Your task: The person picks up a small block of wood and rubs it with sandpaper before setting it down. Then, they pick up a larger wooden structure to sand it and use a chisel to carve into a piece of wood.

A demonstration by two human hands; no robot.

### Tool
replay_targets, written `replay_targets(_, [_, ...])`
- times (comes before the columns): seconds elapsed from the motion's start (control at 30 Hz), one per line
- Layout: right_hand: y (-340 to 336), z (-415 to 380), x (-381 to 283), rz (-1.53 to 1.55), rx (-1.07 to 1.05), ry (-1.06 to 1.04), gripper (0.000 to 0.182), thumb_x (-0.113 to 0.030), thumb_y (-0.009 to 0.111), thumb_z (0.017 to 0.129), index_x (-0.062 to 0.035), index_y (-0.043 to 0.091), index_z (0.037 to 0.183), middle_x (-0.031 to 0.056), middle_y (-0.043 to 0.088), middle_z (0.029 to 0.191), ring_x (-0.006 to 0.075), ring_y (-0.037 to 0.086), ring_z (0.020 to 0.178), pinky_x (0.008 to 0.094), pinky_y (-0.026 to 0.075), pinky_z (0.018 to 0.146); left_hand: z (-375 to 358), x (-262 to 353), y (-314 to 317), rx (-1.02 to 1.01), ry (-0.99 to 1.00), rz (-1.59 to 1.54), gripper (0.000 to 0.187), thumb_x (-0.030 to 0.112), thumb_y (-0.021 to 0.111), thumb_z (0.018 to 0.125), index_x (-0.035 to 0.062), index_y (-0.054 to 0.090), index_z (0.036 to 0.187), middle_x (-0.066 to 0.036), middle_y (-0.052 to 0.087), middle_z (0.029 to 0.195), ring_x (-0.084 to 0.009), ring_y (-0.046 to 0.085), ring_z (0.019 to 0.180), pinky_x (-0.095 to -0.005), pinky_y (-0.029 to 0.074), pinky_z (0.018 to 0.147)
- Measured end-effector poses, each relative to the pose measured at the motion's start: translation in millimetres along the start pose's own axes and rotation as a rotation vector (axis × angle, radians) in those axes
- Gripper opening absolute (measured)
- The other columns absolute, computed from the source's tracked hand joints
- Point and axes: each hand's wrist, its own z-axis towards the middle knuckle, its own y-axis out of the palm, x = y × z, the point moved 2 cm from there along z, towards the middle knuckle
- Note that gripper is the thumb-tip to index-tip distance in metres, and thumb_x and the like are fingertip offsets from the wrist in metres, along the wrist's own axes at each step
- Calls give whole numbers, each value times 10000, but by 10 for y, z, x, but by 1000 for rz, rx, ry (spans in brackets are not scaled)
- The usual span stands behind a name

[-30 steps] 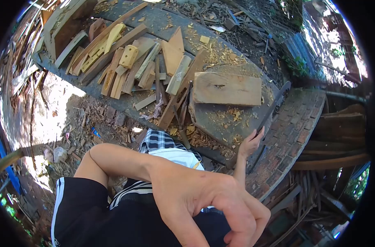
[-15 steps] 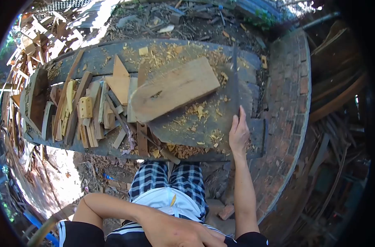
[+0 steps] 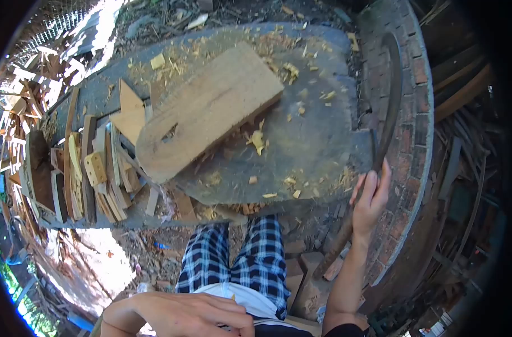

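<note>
My right hand [image 3: 370, 201] grips a long curved blade [image 3: 392, 95] at the top of its wooden handle [image 3: 335, 250]. The blade rises over the brick ledge [image 3: 416, 121], just off the right edge of the grey slab [image 3: 317, 135]. A thick wooden plank [image 3: 211, 109] with a small hole near its rounded end lies slantwise on the slab, apart from the blade. My left hand [image 3: 194, 314] rests on my waist at the bottom, fingers spread, holding nothing. My checked shorts [image 3: 250, 264] show below the slab.
Several small cut wood pieces [image 3: 93, 174] are stacked on the slab's left part. Wood chips [image 3: 256, 139] litter the slab. Scrap timber [image 3: 463, 168] fills the right side beyond the ledge, and bricks [image 3: 309, 264] lie by my feet.
My right hand has drawn the blade off the slab and back to the right, over the brick ledge. My left hand has dropped lower in view. The view has tilted down toward the slab.
</note>
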Motion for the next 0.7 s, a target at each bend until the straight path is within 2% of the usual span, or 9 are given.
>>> replay_targets(0.17, [-266,-273,-120,-89,61,33,380,-137,406,1035,-44,428,1403,-21,453,638,31,406,475,215,325,423,-45,248,123,-64,27,15,372,242,736,864,-25,650,1109,-157,612,970,-316,606,847,-383,490,710])
replay_targets(0.23, [-297,-370,-169,-100,54,41,383,-145,426,1030,-49,444,1400,-15,482,647,37,421,481,224,335,431,-87,273,169,-78,-98,-21,394,235,738,861,-29,639,1136,-165,612,983,-325,609,874,-384,492,719])
replay_targets(0.27, [-280,-417,-155,-115,35,35,386,-155,440,1027,-53,452,1399,-10,498,649,44,429,483,232,337,436,-89,278,194,-45,-166,-37,332,196,772,830,-15,675,1067,-142,601,977,-287,593,905,-372,475,772])
replay_targets(0.33, [-244,-478,-211,-185,-18,86,391,-171,478,1013,-70,476,1391,16,540,658,79,474,511,264,373,477,-152,103,226,52,-93,-39,334,198,683,911,4,653,1181,-138,650,1082,-247,605,901,-346,496,798])
replay_targets(0.43, [-50,-525,-245,-174,-62,-20,391,-162,495,1000,-79,487,1382,41,555,670,104,510,546,282,408,520,-147,-138,-41,302,-287,454,396,245,644,929,9,589,1243,-162,634,1178,-290,626,1040,-380,505,900])
replay_targets(0.5, [44,-553,-331,-195,-97,-13,390,-155,507,990,-87,497,1374,64,579,703,125,534,576,294,434,552,-102,-578,-306,533,-209,1018,554,319,573,959,2,426,1390,-213,467,1386,-369,468,1272,-442,409,1053])
replay_targets(0.6, [139,-512,-351,-142,-184,-55,396,-152,512,987,-66,492,1373,78,593,726,145,542,576,309,447,564,173,-1137,-799,898,-170,1494,602,324,616,921,15,417,1398,-229,420,1421,-387,412,1325,-429,364,1104])
replay_targets(0.63, [129,-489,-413,-146,-201,-86,396,-152,512,987,-66,492,1373,78,593,726,145,542,576,309,447,564,237,-1261,-832,936,-159,1498,602,324,616,921,15,417,1398,-229,420,1421,-387,412,1325,-429,364,1104])
replay_targets(0.7, [127,-463,-520,-139,-237,-55,397,-147,512,985,-54,489,1371,85,595,740,146,545,586,311,448,574,373,-1512,-729,764,-222,1520,622,330,622,906,55,408,1422,-204,407,1450,-360,391,1352,-443,325,1134])
